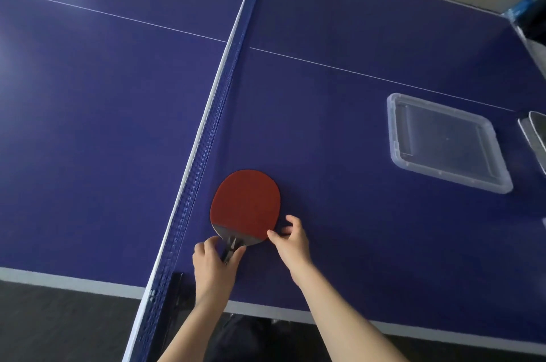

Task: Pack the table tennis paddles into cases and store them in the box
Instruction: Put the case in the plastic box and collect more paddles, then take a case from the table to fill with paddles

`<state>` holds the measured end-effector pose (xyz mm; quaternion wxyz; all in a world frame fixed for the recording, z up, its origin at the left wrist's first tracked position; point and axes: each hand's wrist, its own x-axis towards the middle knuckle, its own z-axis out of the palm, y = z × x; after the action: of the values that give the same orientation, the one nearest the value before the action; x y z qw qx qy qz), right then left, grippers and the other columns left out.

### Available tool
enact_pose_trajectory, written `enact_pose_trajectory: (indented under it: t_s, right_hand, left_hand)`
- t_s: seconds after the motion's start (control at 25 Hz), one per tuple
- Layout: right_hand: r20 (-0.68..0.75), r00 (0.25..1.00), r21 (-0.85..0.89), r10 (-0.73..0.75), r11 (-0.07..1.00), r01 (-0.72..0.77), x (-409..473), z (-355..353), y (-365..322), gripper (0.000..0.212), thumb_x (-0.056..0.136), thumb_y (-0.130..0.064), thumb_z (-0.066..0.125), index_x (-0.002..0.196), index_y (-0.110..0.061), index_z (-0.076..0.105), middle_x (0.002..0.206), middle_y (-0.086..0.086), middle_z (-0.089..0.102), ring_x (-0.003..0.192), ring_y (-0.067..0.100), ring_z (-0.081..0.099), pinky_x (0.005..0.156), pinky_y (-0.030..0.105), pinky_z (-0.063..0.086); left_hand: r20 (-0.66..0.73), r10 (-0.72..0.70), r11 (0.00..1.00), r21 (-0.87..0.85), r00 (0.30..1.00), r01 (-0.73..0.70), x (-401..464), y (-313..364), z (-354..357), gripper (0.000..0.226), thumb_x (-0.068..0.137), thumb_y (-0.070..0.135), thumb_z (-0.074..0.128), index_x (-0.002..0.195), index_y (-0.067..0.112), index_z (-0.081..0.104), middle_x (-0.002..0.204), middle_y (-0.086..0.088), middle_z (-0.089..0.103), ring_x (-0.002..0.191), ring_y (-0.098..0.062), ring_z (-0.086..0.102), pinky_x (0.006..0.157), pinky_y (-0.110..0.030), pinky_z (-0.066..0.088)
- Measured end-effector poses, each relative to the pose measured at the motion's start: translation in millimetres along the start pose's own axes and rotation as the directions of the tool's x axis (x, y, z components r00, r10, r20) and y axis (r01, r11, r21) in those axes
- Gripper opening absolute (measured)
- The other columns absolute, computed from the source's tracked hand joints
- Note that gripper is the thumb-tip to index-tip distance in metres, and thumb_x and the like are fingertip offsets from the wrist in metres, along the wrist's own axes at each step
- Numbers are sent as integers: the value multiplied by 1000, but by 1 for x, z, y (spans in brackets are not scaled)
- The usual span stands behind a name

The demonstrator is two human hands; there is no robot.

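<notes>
We observed the left hand (213, 262) curled round the handle of the paddle (245, 205), thumb on one side and fingers on the other. The right hand (291, 239) pinched the lower right edge of the blade between thumb and forefinger, the remaining fingers bent above it. Both forearms reached in from the near edge of the table (339, 131).

The paddle lay red face up on the blue surface, handle toward us, just beside the net (206, 137). The net ran diagonally from the near edge to the far end, with its clamp (177, 287) fixed at the near edge. We could not tell whether the blade rested flat or was slightly raised.

Well apart from the paddle, to the right, a clear plastic lid (449, 144) lay flat on the table. Just beyond it, at the right border, we noted part of a clear box (536, 137), cut off by the frame. White lines crossed the table on both sides of the net
</notes>
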<state>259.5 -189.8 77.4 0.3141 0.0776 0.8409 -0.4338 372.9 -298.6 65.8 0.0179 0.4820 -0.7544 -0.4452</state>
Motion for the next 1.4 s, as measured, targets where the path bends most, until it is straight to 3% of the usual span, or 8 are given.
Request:
enact_pose_trajectory:
  t_s: [0.12,0.2,0.28,0.4,0.56,0.76,1.08,1.4]
  right_hand:
    - [-50,998,-41,-37,999,35,-3,-23,10,57,85,-24,68,135,-19,42,117,3,52,96,14,55,75,21,42]
    - [-80,993,-100,-85,992,77,-7,-43,21,54,87,-24,66,135,-19,41,120,3,48,99,12,52,75,18,41]
    - [-93,984,-196,-152,972,132,-10,-64,32,53,89,-25,63,136,-18,40,125,3,46,106,12,49,80,18,41]
    - [-112,965,-345,-237,920,185,-19,-104,55,52,93,-30,57,139,-20,36,133,2,44,119,14,47,92,22,44]
    - [-167,944,-502,-285,848,167,-37,-165,98,54,96,-34,51,144,-20,30,144,0,39,131,15,40,103,27,41]
    - [-267,924,-628,-273,777,48,-86,-260,183,56,97,-34,48,146,-20,27,147,1,36,134,17,37,108,31,36]
    - [-545,826,-491,-143,853,-176,-177,-409,324,56,98,-37,43,148,-20,25,147,0,36,134,16,37,107,31,36]
    - [-689,721,-361,-80,899,-246,-187,-532,373,56,96,-36,48,146,-20,28,144,0,40,132,15,40,106,31,38]
  left_hand:
    - [-102,165,970,197,981,-142,0,11,-5,62,77,38,76,126,7,52,124,-14,49,116,-35,44,94,-49,38]
    - [-96,296,927,267,950,-262,-1,23,-5,62,77,41,75,127,12,52,131,-8,48,120,-32,43,96,-48,36]
    - [-15,440,844,347,898,-408,0,32,1,61,77,40,76,126,12,53,131,-5,51,121,-30,46,95,-48,38]
    - [224,596,632,461,771,-623,-6,54,26,60,79,39,75,125,5,57,132,-10,56,123,-33,51,96,-49,42]
    - [548,525,415,504,652,-758,-36,92,79,73,91,58,46,146,12,35,153,-3,33,142,-21,29,114,-36,25]
    - [745,469,229,415,474,-880,-124,148,166,74,94,61,37,150,15,22,156,0,25,145,-18,21,117,-34,17]
    - [824,513,67,239,239,-969,-298,231,295,74,95,60,34,151,14,20,157,-3,26,145,-21,23,118,-36,18]
    - [796,600,-22,120,83,-993,-391,326,394,71,94,59,39,147,13,28,152,-4,35,141,-22,30,115,-37,22]
